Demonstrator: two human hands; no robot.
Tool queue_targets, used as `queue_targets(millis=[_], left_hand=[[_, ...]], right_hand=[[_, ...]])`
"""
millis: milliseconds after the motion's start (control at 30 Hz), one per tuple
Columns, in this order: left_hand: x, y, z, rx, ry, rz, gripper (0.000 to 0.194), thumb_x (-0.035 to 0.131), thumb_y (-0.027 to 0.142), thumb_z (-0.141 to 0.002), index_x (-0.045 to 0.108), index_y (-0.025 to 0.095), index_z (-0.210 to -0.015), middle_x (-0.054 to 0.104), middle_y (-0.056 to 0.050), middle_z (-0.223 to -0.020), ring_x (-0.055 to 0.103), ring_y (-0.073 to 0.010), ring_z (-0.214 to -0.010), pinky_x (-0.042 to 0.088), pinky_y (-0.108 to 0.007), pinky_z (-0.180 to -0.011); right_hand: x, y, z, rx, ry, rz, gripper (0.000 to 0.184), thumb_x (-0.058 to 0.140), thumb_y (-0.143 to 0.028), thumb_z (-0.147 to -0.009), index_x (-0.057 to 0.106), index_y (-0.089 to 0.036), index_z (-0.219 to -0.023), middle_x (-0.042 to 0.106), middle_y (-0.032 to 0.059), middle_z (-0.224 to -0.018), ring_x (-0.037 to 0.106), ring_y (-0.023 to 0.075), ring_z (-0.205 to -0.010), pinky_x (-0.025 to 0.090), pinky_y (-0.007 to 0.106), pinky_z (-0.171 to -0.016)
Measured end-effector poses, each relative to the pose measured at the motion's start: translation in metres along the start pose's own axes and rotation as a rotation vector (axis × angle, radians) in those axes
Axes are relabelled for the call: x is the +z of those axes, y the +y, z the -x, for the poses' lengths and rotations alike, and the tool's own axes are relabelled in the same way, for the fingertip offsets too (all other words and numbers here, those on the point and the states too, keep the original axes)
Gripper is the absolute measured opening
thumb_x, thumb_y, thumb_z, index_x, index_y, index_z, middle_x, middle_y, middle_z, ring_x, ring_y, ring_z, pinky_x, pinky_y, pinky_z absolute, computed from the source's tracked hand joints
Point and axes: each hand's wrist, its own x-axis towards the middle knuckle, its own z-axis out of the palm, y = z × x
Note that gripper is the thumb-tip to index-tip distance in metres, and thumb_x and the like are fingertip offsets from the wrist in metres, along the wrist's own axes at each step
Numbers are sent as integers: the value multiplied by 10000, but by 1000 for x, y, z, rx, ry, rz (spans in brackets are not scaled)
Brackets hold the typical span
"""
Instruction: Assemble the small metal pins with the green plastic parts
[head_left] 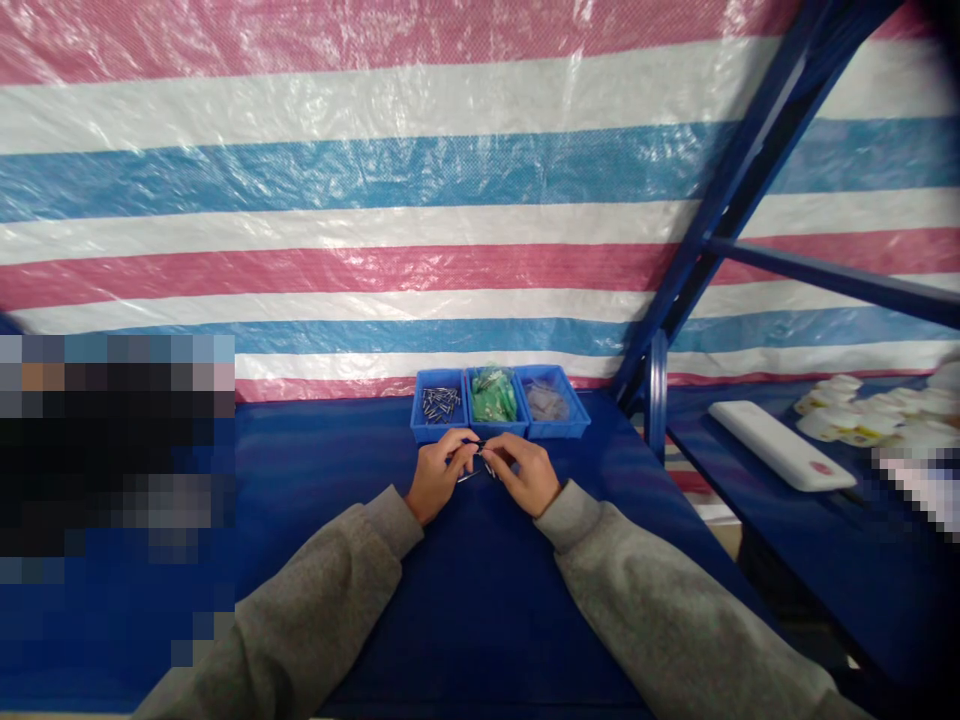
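Observation:
My left hand (439,478) and my right hand (529,474) meet over the blue table, both closed in a pinch. Between their fingertips is a small, thin dark piece (481,443), too tiny to name. Just below the fingers, a slim metal pin-like piece (468,477) lies on the table. Right behind my hands stand three blue bins side by side. Slender metal pieces fill the left bin (439,434). A green plastic bag (493,397) with small parts sits in the middle bin, and clear plastic bags (547,402) lie in the right bin (576,430).
Behind the blue table (480,620) hangs a striped plastic sheet (360,175). A slanted blue metal frame (705,250) rises at the right. Beyond it, another table holds a long white case (780,447) and several white-and-yellow items (855,420). The left side is pixelated.

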Motion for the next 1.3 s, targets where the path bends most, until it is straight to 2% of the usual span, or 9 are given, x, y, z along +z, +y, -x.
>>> queue_targets(millis=[200,333,467,667,867,1033,1100,1233,1300], left_hand=[[0,2,1,25,15,13,238,489,342,-853,621,144,-860,608,-1,-653,550,-80,-537,456,-175,-554],[1,-2,1,4,80,54,216,511,331,-843,607,140,-872,597,6,-639,538,-76,-503,464,-176,-523],[1,-2,0,-6,79,83,218,523,335,-836,604,139,-890,598,3,-639,545,-82,-502,470,-181,-506],[-1,3,0,82,18,-69,209,540,326,-828,649,149,-805,653,-33,-766,584,-104,-600,483,-208,-616],[-2,2,-1,55,54,-111,241,498,331,-851,647,145,-810,634,-16,-671,575,-99,-577,470,-191,-580],[-2,7,1,105,29,-134,245,496,335,-853,662,157,-834,662,-36,-742,599,-122,-629,488,-225,-630],[-3,8,2,146,86,-155,234,497,326,-854,670,169,-858,676,-47,-791,612,-139,-673,495,-252,-676],[-12,8,-5,219,315,-257,219,506,318,-849,673,186,-900,685,-54,-819,613,-161,-737,481,-294,-746],[-19,8,-15,226,390,-335,219,502,309,-852,667,182,-918,683,-60,-838,604,-169,-778,459,-309,-772]], right_hand=[[0,0,0,64,0,15,231,430,-340,-887,562,-188,-775,584,4,-641,541,123,-565,418,232,-584],[2,3,1,30,-49,0,228,482,-385,-855,577,-193,-777,587,10,-650,527,122,-547,418,233,-552],[2,3,1,0,-23,17,252,439,-355,-882,574,-190,-749,585,26,-667,541,133,-594,418,240,-584],[0,5,-1,41,52,66,282,392,-317,-905,564,-183,-725,588,29,-674,555,143,-634,407,247,-621],[1,3,0,28,-2,15,217,442,-342,-881,583,-189,-820,605,21,-706,554,134,-623,417,238,-616],[-2,1,-1,18,24,58,322,373,-358,-911,564,-189,-714,569,18,-626,531,131,-585,395,239,-596],[-2,1,-2,30,43,77,374,335,-366,-923,553,-188,-677,560,20,-603,523,130,-572,389,241,-591],[-3,2,-2,55,86,89,395,327,-370,-926,565,-183,-673,568,22,-603,525,129,-572,387,241,-589],[-3,1,-2,52,88,83,379,340,-363,-923,576,-181,-689,578,24,-618,530,130,-577,385,241,-588]])
